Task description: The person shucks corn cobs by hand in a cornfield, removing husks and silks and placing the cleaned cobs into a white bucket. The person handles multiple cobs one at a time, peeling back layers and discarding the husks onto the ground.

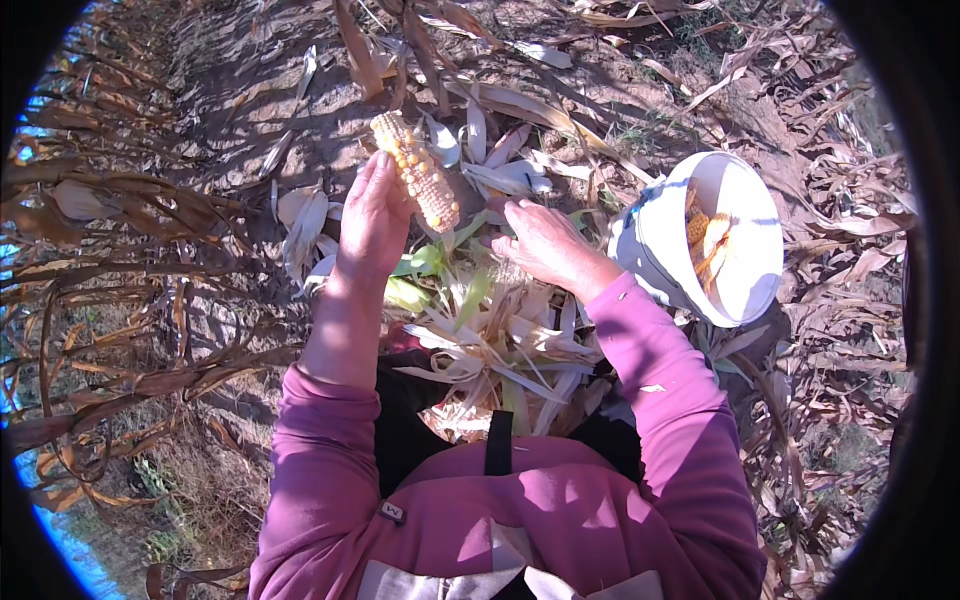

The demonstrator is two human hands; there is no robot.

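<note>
A husked ear of corn (429,187), with scattered yellow kernels among pale ones, is held up in my left hand (375,214). Its upper end leans away to the left, and part of its side is behind my fingers. My right hand (544,244) hovers over the husks, thumb and fingers apart, with nothing visible between them. A white bucket (651,251) stands just right of that hand, tilted in view. Inside it lie several yellow ears of corn (699,232). Loose dry corn husks (517,337) are heaped between my legs, with green husks (420,274) below the held ear.
Dry corn stalks (127,300) line the left side. Beyond my hands, a standing stalk base (405,67) rises from the bare soil (240,112). White husk pieces (502,165) lie there too. Dry leaf litter (840,337) covers the ground at right.
</note>
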